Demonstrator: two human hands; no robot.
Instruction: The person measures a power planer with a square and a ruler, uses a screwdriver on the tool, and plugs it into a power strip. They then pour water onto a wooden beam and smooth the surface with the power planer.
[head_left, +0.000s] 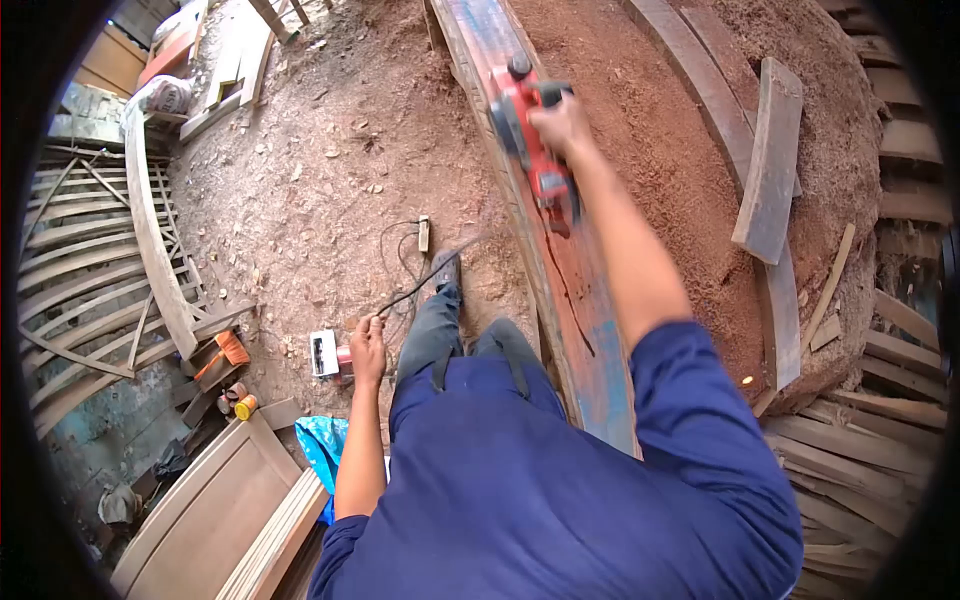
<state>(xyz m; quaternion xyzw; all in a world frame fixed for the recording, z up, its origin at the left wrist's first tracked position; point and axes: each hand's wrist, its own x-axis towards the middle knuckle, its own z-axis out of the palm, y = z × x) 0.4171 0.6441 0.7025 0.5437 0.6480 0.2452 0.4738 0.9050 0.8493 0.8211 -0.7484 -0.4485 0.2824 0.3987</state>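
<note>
My right hand (562,126) is closed on the handle of a red and black power planer (532,140), which rests on a long wooden beam (585,330). The beam has blue stains and a dark crack along its face. Low on the left, my left hand (368,350) is closed around a black cable (405,296). That cable passes over my shoe toward the beam. The planer and right hand look slightly blurred.
A red and white tool (325,354) lies on the ground by my left hand, near a power strip (424,235). Curved planks (770,160) lie on sawdust at right. Wooden panels (215,500) stand lower left; slats (90,260) are stacked at left.
</note>
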